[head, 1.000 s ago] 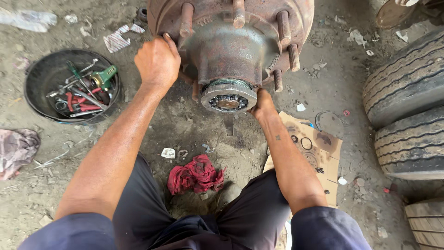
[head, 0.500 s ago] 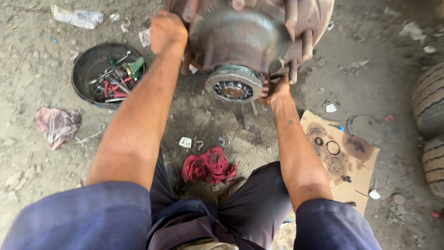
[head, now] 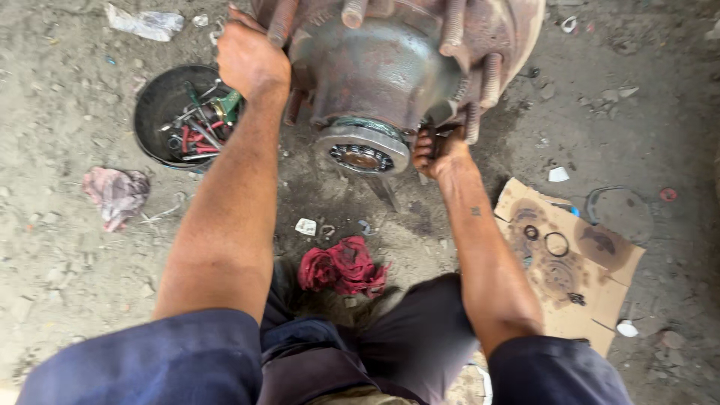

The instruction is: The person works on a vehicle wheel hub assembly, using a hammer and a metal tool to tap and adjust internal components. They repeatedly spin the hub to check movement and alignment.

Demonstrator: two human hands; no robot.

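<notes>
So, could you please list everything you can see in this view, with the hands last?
wheel hub: one, rusty brown, top centre, studs sticking out
bearing: one, grey metal, at the hub's near end
round pan: one, black, left of the hub, holding tools
rag: one, red, on the ground between the knees
cloth: one, pinkish grey, far left on the ground
cardboard sheet: one, brown and oil-stained, right
rings: at least two, dark, on the cardboard
left hand: gripping the hub's left edge
right hand: fingers under the hub's right side
</notes>
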